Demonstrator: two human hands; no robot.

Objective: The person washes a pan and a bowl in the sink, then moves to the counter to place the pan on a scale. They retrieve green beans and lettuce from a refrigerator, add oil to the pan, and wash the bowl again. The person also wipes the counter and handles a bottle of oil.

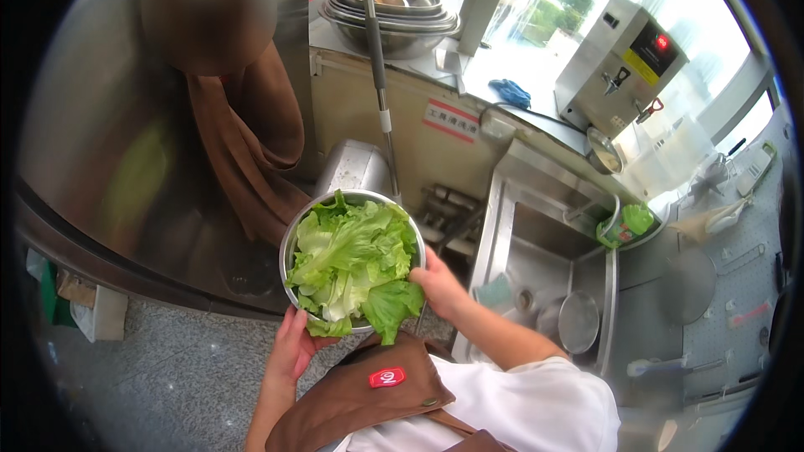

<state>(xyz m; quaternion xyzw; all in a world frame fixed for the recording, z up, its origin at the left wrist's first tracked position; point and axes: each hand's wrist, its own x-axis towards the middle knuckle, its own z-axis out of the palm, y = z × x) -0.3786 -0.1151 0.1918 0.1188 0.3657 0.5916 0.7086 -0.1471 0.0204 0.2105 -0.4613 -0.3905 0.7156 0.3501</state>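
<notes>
A round metal bowl [286, 257] heaped with torn green lettuce leaves [355, 251] is held in front of my chest. My right hand [438, 282] grips the bowl's right rim, with the thumb over the edge by the leaves. Under the lower left rim, my left hand [294, 344] supports the bowl with its fingers against the side. One large leaf [392, 307] hangs over the near rim towards my brown apron [358, 389]. The leaves hide the inside of the bowl.
A steel sink [487, 251] with a round strainer [578, 322] stands at right. Brown apron-like cloth [248, 157] hangs at upper left beside a blurred patch. A long-handled pole [375, 44] leans beyond the bowl. Stacked metal bowls [392, 28] and a water boiler [619, 69] occupy the windowside counter.
</notes>
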